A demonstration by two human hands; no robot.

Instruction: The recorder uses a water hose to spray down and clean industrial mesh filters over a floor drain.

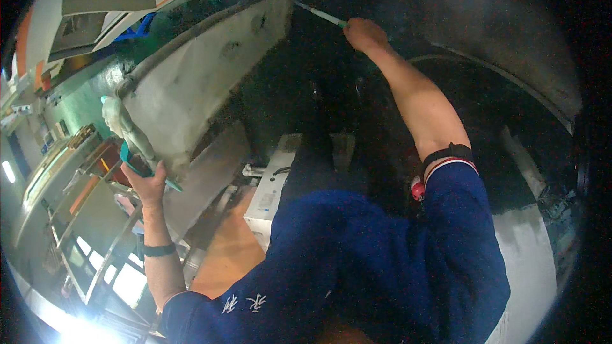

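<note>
My left hand (148, 185), at the left, is closed on the lower end of a long, pale, glossy object (124, 121) with teal parts; its exact kind I cannot make out. That object points up and away from the hand, beside a pale slanted panel. Out in front at the top, my right hand (366, 35) grips a thin, white stick-like tool (322, 15) with a green part by the fingers. The tool's far tip reaches close to the panel's upper right end, and whether they touch I cannot tell.
The large pale slanted panel (210, 48) lies beyond my left arm. Below stands a white box-shaped unit (266, 200) with a pipe, near orange-brown floor (223, 251). A metal rack (89, 236) is at the left. A dark curved surface (523, 44) lies at the right.
</note>
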